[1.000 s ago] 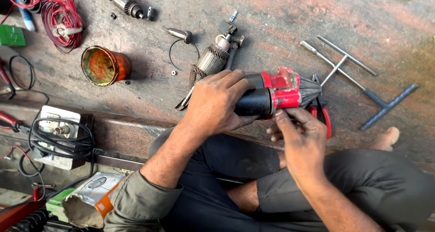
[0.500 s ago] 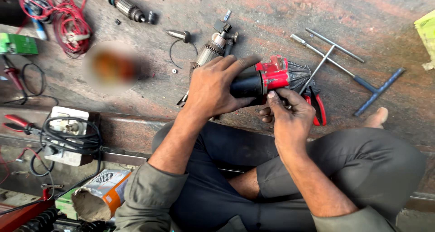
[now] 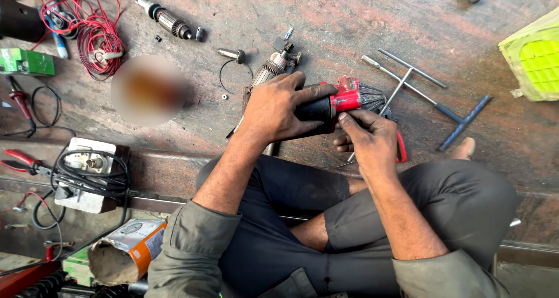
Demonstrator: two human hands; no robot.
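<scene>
Down on the stone floor (image 3: pixel 349 18), the person sat cross-legged with a red-and-black power tool body (image 3: pixel 335 103) held just above the lap. The left hand (image 3: pixel 276 109) was wrapped over the black rear part of that body, fingers curled around it in a firm grasp. The right hand (image 3: pixel 367 138) was closed at the red front end, thumb and forefinger pinched against it just below the fan-like grey part (image 3: pixel 371 95); what they pinched was too small to tell, possibly a screw or clip. Behind the left hand lay a motor armature (image 3: pixel 269 71) with copper windings, partly hidden by the knuckles. To the right, well apart from the hands, two T-handle wrenches (image 3: pixel 431 94) lay crossed on the floor. A red-handled plier (image 3: pixel 400 149) showed beside the right hand. Farther left lay a second armature (image 3: pixel 169 20), a tangle of red wire (image 3: pixel 93 30) and a black cable coiled over a white box (image 3: pixel 87 170). A torn orange-and-grey carton (image 3: pixel 125 254) sat near the left elbow.
</scene>
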